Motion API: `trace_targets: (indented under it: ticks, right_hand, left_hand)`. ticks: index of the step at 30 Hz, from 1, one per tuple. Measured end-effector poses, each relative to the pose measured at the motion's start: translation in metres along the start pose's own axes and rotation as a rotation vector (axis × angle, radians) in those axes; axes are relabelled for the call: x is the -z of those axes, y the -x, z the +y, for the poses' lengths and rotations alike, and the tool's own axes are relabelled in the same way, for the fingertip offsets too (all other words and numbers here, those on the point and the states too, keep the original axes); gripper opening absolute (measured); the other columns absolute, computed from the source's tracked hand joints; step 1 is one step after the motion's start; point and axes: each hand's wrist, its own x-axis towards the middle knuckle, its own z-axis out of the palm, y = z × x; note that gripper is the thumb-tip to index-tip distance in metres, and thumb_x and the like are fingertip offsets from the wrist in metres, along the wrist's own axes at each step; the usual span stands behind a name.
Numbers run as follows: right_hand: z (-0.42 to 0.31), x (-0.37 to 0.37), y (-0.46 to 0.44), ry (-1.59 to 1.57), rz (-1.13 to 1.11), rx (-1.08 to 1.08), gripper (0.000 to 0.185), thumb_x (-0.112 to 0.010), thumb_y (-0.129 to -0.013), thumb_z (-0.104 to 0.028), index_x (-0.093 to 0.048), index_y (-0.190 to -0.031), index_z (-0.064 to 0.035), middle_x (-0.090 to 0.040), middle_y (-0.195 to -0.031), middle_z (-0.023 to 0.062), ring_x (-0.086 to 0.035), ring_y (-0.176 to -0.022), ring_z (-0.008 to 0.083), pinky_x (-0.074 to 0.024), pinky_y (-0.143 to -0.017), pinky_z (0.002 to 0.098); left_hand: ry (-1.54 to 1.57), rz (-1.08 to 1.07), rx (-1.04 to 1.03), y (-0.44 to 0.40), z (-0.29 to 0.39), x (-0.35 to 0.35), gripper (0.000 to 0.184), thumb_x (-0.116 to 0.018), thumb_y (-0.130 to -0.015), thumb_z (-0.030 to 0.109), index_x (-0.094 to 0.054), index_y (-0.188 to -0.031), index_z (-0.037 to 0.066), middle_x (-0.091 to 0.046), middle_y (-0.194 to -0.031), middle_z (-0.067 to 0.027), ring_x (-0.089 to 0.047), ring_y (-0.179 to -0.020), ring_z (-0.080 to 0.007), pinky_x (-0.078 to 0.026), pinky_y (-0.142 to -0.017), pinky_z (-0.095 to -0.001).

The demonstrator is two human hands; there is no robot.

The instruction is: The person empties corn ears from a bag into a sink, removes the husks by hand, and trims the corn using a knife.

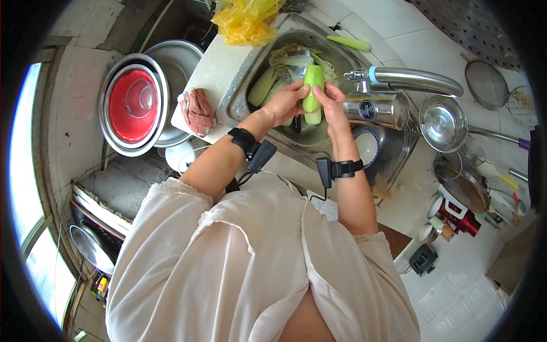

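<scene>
Over the sink [235, 94], my left hand [286, 104] and my right hand [333, 105] are both closed around a pale green peeled vegetable stem [314, 78], which looks like celtuce. It stands roughly lengthwise away from me, with the thumbs on its near side. Below it in the basin lie thin green peelings [292, 58] and another light green stem piece [263, 86]. A dark, narrow object [296, 123] shows under my hands; its kind is hidden.
A faucet [419, 80] and a steel canister [376, 108] stand right of the basin. Another green stem [348, 43] lies behind it. Leftward are a yellow plastic bag [245, 21], a pink cloth [198, 112] and a red basin [132, 106]. A white bowl [366, 146] sits at right.
</scene>
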Motion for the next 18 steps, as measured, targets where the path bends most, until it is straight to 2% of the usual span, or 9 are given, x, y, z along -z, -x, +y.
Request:
trace_targets:
  ticks: [2, 3, 5, 6, 8, 12, 15, 17, 18]
  right_hand:
    - [0.011, -0.006, -0.002, 0.046, 0.113, 0.090, 0.055, -0.081, -0.092, -0.021, -0.059, -0.136, 0.0034, -0.067, -0.127, 0.0126, -0.061, -0.118, 0.0210, -0.0457, -0.105, 0.0362]
    - [0.008, -0.012, 0.001, 0.047, 0.114, 0.091, 0.055, -0.081, -0.092, -0.021, -0.059, -0.136, 0.0034, -0.067, -0.127, 0.0126, -0.061, -0.118, 0.0210, -0.0457, -0.105, 0.0362]
    - [0.000, -0.021, 0.009, -0.029, 0.153, 0.096, 0.043, -0.078, -0.093, -0.013, -0.064, -0.130, 0.0023, -0.071, -0.122, 0.0088, -0.066, -0.110, 0.0154, -0.0484, -0.098, 0.0298]
    - [0.001, -0.018, 0.008, -0.028, 0.154, 0.097, 0.043, -0.078, -0.093, -0.013, -0.064, -0.130, 0.0023, -0.071, -0.122, 0.0088, -0.066, -0.110, 0.0154, -0.0484, -0.098, 0.0298]
    - [0.003, -0.013, 0.008, -0.069, 0.070, 0.099, 0.054, -0.079, -0.093, -0.017, -0.057, -0.138, 0.0034, -0.066, -0.127, 0.0131, -0.061, -0.118, 0.0211, -0.0465, -0.104, 0.0365]
    - [0.005, -0.015, 0.013, -0.097, 0.132, 0.136, 0.054, -0.078, -0.094, -0.017, -0.057, -0.139, 0.0027, -0.066, -0.125, 0.0121, -0.061, -0.116, 0.0203, -0.0474, -0.102, 0.0369]
    - [-0.010, -0.017, 0.015, -0.077, 0.196, 0.128, 0.045, -0.075, -0.096, -0.015, -0.059, -0.134, 0.0018, -0.066, -0.122, 0.0113, -0.062, -0.112, 0.0193, -0.0483, -0.101, 0.0363]
    - [-0.025, -0.019, 0.015, -0.033, 0.187, 0.330, 0.029, -0.073, -0.097, -0.012, -0.063, -0.120, 0.0008, -0.067, -0.113, 0.0106, -0.063, -0.105, 0.0185, -0.0500, -0.097, 0.0351]
    - [-0.023, -0.015, 0.012, -0.033, 0.190, 0.332, 0.029, -0.073, -0.097, -0.012, -0.063, -0.120, 0.0008, -0.067, -0.113, 0.0106, -0.063, -0.105, 0.0185, -0.0500, -0.097, 0.0351]
  left_hand:
    - [0.170, 0.018, -0.012, -0.002, -0.003, -0.004, 0.042, -0.056, -0.108, 0.029, -0.053, -0.148, 0.014, -0.066, -0.128, -0.0066, -0.062, -0.119, -0.0202, -0.050, -0.105, -0.0441]
    - [0.170, 0.017, -0.013, -0.001, -0.001, -0.005, 0.042, -0.056, -0.108, 0.029, -0.053, -0.148, 0.014, -0.066, -0.128, -0.0066, -0.062, -0.119, -0.0202, -0.050, -0.105, -0.0441]
    - [-0.027, 0.131, -0.071, 0.001, 0.003, -0.005, 0.039, -0.057, -0.108, 0.031, -0.059, -0.143, 0.014, -0.066, -0.126, -0.0015, -0.061, -0.119, -0.0170, -0.050, -0.101, -0.0386]
    - [-0.027, 0.129, -0.072, 0.001, 0.002, -0.005, 0.039, -0.057, -0.108, 0.031, -0.059, -0.143, 0.014, -0.066, -0.126, -0.0015, -0.061, -0.119, -0.0170, -0.050, -0.101, -0.0386]
    - [-0.030, 0.127, -0.093, 0.002, 0.001, -0.004, 0.038, -0.058, -0.107, 0.031, -0.062, -0.140, 0.014, -0.065, -0.126, -0.0012, -0.062, -0.117, -0.0166, -0.051, -0.100, -0.0380]
    - [-0.022, 0.146, -0.114, -0.002, -0.004, -0.003, 0.037, -0.060, -0.107, 0.028, -0.063, -0.140, 0.013, -0.064, -0.128, -0.0003, -0.063, -0.115, -0.0161, -0.052, -0.098, -0.0387]
    - [-0.122, 0.146, -0.256, -0.005, -0.004, 0.002, 0.039, -0.065, -0.104, 0.023, -0.063, -0.141, 0.009, -0.061, -0.125, -0.0009, -0.061, -0.115, -0.0162, -0.049, -0.101, -0.0357]
    - [-0.600, 0.129, -0.491, -0.009, -0.001, 0.014, 0.043, -0.070, -0.100, 0.018, -0.064, -0.140, 0.004, -0.058, -0.120, -0.0026, -0.057, -0.115, -0.0167, -0.043, -0.104, -0.0319]
    - [-0.601, 0.125, -0.493, -0.007, 0.000, 0.013, 0.043, -0.070, -0.100, 0.018, -0.064, -0.140, 0.004, -0.058, -0.120, -0.0026, -0.057, -0.115, -0.0167, -0.043, -0.104, -0.0319]
